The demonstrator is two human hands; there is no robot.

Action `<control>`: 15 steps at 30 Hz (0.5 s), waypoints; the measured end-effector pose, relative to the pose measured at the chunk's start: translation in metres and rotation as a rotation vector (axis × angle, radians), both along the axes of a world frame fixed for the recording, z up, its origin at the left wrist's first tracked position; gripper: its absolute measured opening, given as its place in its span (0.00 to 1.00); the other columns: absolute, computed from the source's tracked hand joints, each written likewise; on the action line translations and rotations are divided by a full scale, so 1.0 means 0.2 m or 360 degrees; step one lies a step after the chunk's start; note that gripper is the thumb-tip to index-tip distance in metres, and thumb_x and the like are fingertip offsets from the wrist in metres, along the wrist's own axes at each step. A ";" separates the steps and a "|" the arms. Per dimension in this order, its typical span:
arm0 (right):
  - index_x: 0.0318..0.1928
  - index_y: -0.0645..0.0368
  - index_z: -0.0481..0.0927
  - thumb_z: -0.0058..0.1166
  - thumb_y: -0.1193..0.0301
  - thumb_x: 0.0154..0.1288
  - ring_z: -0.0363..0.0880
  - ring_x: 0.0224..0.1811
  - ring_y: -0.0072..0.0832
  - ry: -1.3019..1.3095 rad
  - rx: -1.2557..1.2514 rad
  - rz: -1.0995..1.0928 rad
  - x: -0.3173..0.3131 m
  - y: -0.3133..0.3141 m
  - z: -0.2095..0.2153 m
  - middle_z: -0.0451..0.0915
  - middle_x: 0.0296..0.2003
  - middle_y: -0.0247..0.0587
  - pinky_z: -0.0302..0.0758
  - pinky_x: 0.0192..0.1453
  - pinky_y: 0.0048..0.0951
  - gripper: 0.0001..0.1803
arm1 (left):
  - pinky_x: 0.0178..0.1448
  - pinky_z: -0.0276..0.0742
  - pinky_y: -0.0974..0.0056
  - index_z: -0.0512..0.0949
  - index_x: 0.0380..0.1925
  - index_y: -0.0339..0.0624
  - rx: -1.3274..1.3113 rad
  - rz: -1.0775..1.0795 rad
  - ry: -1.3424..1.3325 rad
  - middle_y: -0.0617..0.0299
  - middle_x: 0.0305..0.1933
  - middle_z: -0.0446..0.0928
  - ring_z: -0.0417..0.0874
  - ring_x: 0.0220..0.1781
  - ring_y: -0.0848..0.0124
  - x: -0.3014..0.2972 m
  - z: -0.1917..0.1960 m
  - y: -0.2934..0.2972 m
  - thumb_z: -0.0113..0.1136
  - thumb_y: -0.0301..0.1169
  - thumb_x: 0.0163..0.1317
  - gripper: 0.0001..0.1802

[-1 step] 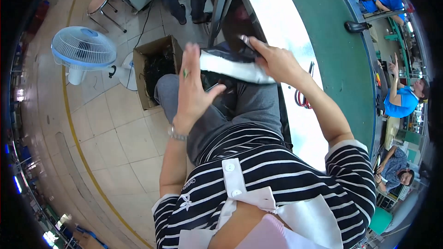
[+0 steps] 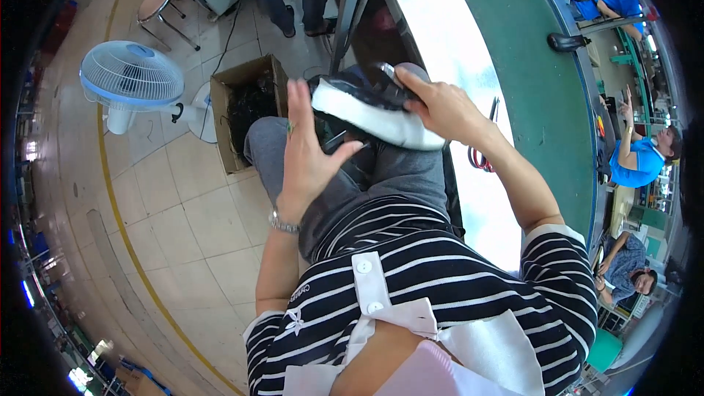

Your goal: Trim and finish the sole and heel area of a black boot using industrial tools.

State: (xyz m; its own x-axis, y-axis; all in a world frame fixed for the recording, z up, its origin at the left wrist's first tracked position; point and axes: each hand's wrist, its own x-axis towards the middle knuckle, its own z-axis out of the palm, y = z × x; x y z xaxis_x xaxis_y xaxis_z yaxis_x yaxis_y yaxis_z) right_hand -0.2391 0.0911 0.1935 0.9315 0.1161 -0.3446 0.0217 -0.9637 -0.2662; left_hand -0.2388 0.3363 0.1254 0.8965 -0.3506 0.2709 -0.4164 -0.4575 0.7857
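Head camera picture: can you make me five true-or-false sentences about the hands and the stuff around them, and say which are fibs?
1. The left hand has its fingers stretched out. True.
2. The right hand is flat and open. False: the right hand is curled, with a silver-ended object at its thumb.
3. The fan stands left of the cardboard box. True.
4. The silver wristband is on the right arm. False: the silver wristband is on the left.
5. A black-and-white item is between both hands. True.

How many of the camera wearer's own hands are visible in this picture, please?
2. The left hand, with fingers extended, is beside the left end of the black-and-white item; the right hand holds that item's right side, some of its fingers hidden.
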 end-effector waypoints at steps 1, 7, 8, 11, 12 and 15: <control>0.69 0.52 0.60 0.50 0.70 0.68 0.82 0.28 0.44 0.0061 0.0249 0.0043 -0.05 0.03 0.02 0.83 0.34 0.54 0.79 0.38 0.37 0.30 | 0.76 0.51 0.54 0.37 0.73 0.36 -0.0042 0.0024 0.0312 0.38 0.77 0.39 0.49 0.77 0.49 -0.07 -0.03 0.04 0.77 0.44 0.44 0.68; 0.71 0.54 0.57 0.51 0.71 0.69 0.82 0.26 0.28 0.0502 0.0823 -0.0089 -0.18 0.19 -0.01 0.83 0.37 0.46 0.78 0.36 0.29 0.32 | 0.57 0.71 0.60 0.71 0.57 0.32 -0.0130 0.0443 0.0777 0.45 0.51 0.75 0.77 0.53 0.58 -0.20 -0.13 0.33 0.59 0.45 0.65 0.29; 0.71 0.54 0.57 0.51 0.71 0.69 0.82 0.27 0.29 0.0440 0.0886 -0.0014 -0.19 0.21 -0.02 0.82 0.39 0.47 0.78 0.36 0.30 0.32 | 0.50 0.74 0.60 0.78 0.50 0.32 -0.0059 0.0521 0.0718 0.47 0.42 0.80 0.82 0.45 0.61 -0.15 -0.14 0.39 0.56 0.44 0.68 0.24; 0.72 0.54 0.56 0.52 0.73 0.69 0.82 0.38 0.33 0.0468 0.0876 0.0151 -0.15 0.27 0.00 0.80 0.43 0.48 0.76 0.48 0.34 0.33 | 0.37 0.73 0.61 0.81 0.42 0.32 0.0207 0.0628 0.0495 0.48 0.28 0.78 0.80 0.30 0.65 -0.07 -0.04 0.42 0.52 0.44 0.70 0.23; 0.72 0.54 0.56 0.52 0.72 0.69 0.82 0.41 0.35 0.0448 0.0893 0.0195 -0.15 0.27 0.00 0.80 0.43 0.47 0.75 0.53 0.35 0.33 | 0.37 0.73 0.61 0.81 0.42 0.32 0.0211 0.0667 0.0505 0.48 0.28 0.78 0.80 0.30 0.65 -0.07 -0.05 0.43 0.52 0.44 0.70 0.23; 0.73 0.53 0.53 0.49 0.70 0.70 0.84 0.37 0.43 0.0550 0.0887 0.0347 -0.13 0.28 0.01 0.79 0.51 0.55 0.75 0.51 0.39 0.34 | 0.33 0.70 0.66 0.80 0.41 0.32 -0.0144 0.0517 0.0728 0.47 0.25 0.76 0.72 0.26 0.74 -0.13 -0.09 0.42 0.51 0.46 0.71 0.24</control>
State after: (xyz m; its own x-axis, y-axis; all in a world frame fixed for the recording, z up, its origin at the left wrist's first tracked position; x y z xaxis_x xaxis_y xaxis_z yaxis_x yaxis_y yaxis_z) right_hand -0.2654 0.1468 0.1945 0.7143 0.5344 -0.4520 0.0240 -0.6642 -0.7472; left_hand -0.2650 0.4204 0.1075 0.9876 -0.0305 -0.1541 0.1264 -0.4277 0.8950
